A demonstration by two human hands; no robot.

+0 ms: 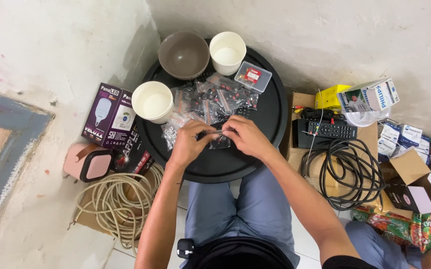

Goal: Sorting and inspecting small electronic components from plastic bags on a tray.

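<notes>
- A small clear bag [219, 141] of dark parts sits between both hands at the near middle of the round black tray [270, 124].
- The left hand [189, 142] and right hand [245, 135] both pinch its top edge, fingertips meeting, likely to work the mouth.
- More bags [210, 99] lie heaped just beyond, within reach.
- Two white cups [153, 101], a brown bowl [184, 55] and a clear box [253, 76] ring the far rim.
- Off the tray: black cable [347, 172] right, cream cable [116, 204] left.
</notes>
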